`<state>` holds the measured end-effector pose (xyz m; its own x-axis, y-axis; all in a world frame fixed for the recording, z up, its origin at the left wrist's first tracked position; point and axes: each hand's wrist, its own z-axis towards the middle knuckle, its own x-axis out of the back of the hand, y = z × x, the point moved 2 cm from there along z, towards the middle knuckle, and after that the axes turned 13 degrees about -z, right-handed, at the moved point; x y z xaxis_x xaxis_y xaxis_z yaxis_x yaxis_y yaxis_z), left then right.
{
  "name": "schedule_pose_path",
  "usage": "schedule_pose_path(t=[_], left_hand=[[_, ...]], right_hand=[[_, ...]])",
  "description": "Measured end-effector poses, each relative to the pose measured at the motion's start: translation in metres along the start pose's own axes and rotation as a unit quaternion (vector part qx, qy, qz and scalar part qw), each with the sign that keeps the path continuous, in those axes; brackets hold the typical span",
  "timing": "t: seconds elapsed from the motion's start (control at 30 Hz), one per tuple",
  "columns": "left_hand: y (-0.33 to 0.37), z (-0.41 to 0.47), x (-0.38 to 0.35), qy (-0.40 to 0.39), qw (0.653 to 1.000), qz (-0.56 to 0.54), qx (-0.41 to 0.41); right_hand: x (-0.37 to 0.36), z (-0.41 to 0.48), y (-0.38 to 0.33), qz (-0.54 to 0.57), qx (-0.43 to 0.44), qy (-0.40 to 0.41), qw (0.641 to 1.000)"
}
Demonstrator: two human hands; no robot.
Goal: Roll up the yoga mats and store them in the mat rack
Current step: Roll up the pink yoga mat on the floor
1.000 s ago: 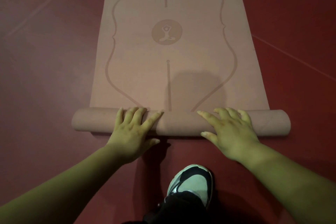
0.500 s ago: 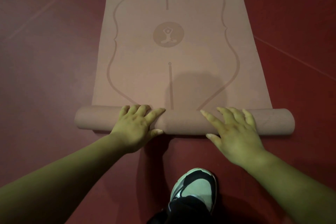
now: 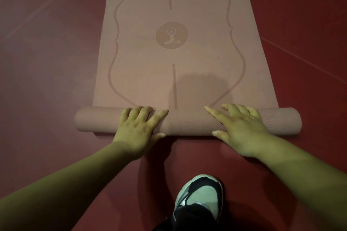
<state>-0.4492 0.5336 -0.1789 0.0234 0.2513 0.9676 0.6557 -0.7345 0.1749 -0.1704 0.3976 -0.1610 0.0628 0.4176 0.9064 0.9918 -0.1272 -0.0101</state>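
Observation:
A pink yoga mat (image 3: 150,58) lies flat on the red floor and runs away from me. It bears curved lines and a round emblem of a seated figure. Its near end is wound into a roll (image 3: 187,123) lying crosswise. My left hand (image 3: 137,127) rests on the roll left of centre, fingers draped over the top and thumb at the near side. My right hand (image 3: 238,127) presses on the roll right of centre with fingers spread and fairly straight. No mat rack is in view.
My shoe (image 3: 200,195), white and black, stands on the red floor (image 3: 47,80) just behind the roll. A thin pale line (image 3: 304,60) crosses the floor at the right.
The roll has moved a little further along the mat, away from me, with both hands on it. My foot has shifted slightly forward.

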Motion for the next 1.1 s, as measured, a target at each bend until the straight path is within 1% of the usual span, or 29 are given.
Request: schedule_pose_path(t=[0.13, 0.23, 0.3, 0.33, 0.4, 0.5, 0.57, 0.7, 0.8, 0.9, 1.1], left_hand=[[-0.009, 0.014, 0.010, -0.023, 1.000, -0.011, -0.017], [-0.013, 0.026, 0.020, -0.072, 0.997, -0.023, -0.010], [-0.015, 0.032, 0.023, -0.108, 0.994, -0.031, 0.001], [-0.016, 0.034, 0.024, -0.114, 0.993, -0.033, 0.005], [-0.015, 0.032, 0.023, -0.087, 0.996, -0.038, -0.003], [-0.008, 0.017, 0.014, -0.009, 0.999, -0.016, -0.027], [-0.005, 0.009, 0.006, 0.007, 1.000, 0.006, -0.022], [-0.007, 0.018, 0.008, 0.002, 1.000, -0.006, -0.009], [-0.010, 0.024, 0.013, -0.015, 1.000, -0.015, -0.013], [-0.011, 0.022, 0.015, -0.017, 0.999, -0.022, -0.015], [-0.002, -0.004, 0.013, -0.020, 0.998, -0.028, -0.045]], right_hand=[[-0.010, -0.006, -0.001, -0.056, 0.023, 0.094, 0.994], [-0.012, 0.003, 0.000, -0.072, -0.004, 0.087, 0.994], [-0.009, 0.008, 0.001, -0.065, -0.015, 0.081, 0.994], [-0.006, 0.010, 0.003, -0.058, -0.015, 0.073, 0.995], [0.000, 0.012, 0.005, -0.049, -0.009, 0.054, 0.997], [0.005, 0.016, 0.007, -0.037, -0.002, 0.038, 0.999], [0.008, 0.017, 0.007, -0.025, 0.001, 0.030, 0.999], [0.011, 0.020, 0.009, -0.012, 0.006, 0.013, 1.000], [0.016, 0.024, 0.011, -0.004, 0.011, -0.002, 1.000], [0.020, 0.023, 0.010, 0.008, 0.015, -0.022, 1.000], [0.011, -0.004, 0.001, 0.027, 0.031, -0.080, 0.996]])
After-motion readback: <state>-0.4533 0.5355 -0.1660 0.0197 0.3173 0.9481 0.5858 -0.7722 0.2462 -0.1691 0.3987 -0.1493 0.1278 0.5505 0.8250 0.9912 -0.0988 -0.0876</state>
